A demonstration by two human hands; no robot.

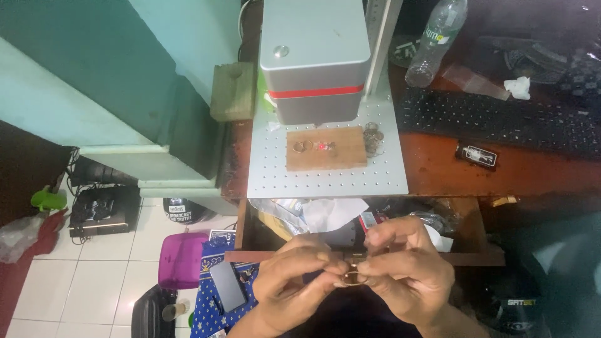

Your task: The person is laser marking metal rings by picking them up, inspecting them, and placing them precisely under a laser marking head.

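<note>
Below the perforated plate, left hand and right hand, fingers clamped on one small ring. Pinched from both sides, steadying it for close viewing.

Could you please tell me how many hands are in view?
2: the left hand and the right hand, meeting low in the picture, fingertips pinching a small ring between them.

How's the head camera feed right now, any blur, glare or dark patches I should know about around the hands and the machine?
Head view: the left hand and right hand are soft, so the small ring between them is hard to read; the right side by the keyboard is dark; a red light dot glows on the wooden block; the grey machine is evenly lit.
</note>
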